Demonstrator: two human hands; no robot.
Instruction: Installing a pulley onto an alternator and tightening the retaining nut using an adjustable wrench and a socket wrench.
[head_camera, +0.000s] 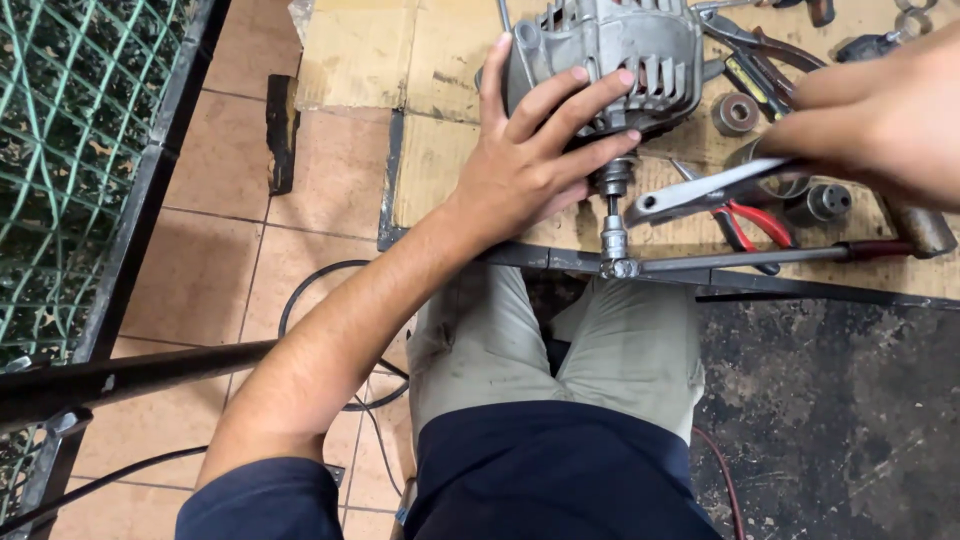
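Left hand (530, 160) fingers spread, pressing alternator (610, 55); right hand (880, 120) fingers pinch wrench (700, 195). Risk: alternator sits at tabletop (440, 160) edge, so torque could twist it free and the wrench could slip.

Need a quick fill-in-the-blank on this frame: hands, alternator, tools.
1. The left hand presses down on the grey ____.
2. The right hand grips a silver ____ by its handle.
3. The pliers on the bench have ____ handles.
4. The socket sits on the ____ side of the alternator.

Missing words: alternator; wrench; red; near
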